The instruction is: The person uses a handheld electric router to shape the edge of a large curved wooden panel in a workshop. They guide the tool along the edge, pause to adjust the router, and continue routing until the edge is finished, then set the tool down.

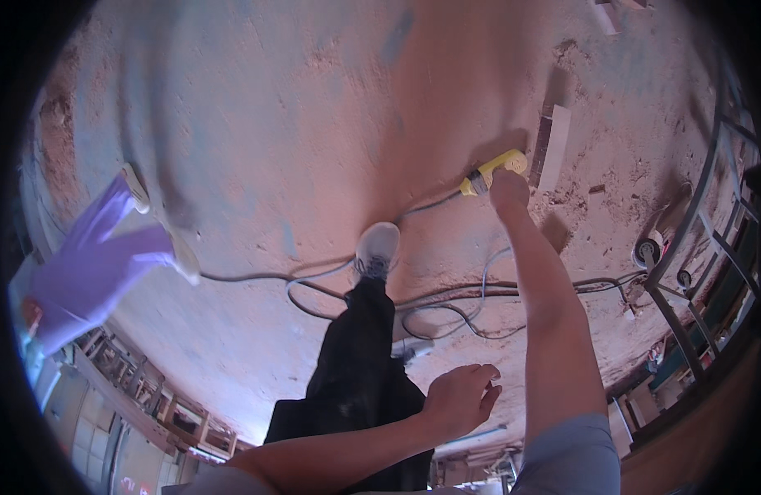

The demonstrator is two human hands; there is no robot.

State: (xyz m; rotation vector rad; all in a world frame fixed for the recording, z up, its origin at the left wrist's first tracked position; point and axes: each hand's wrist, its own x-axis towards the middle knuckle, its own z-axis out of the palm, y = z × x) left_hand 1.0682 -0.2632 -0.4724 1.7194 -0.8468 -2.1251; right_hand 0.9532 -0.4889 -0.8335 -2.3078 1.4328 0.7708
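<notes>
My right hand (510, 191) reaches out over the floor, its fingers closed at the near edge of a yellow power strip (502, 162). Dark wrapping goes round the strip's cord end, and a dark cord (430, 203) runs from there back toward my shoe. The fingertips are partly hidden. My left hand (463, 402) hovers in front of my body, fingers loosely bent and apart, with nothing visible in it. My forward grey shoe (378, 245) stands between the power strip's cord and several looped cables (446, 293).
A pale rectangular block (555, 148) lies just beyond the power strip, with small debris around it. A metal frame on wheels (647, 252) stands at the right. At the left is another person in purple trousers (108, 260). Wooden racks (170, 412) line the lower left.
</notes>
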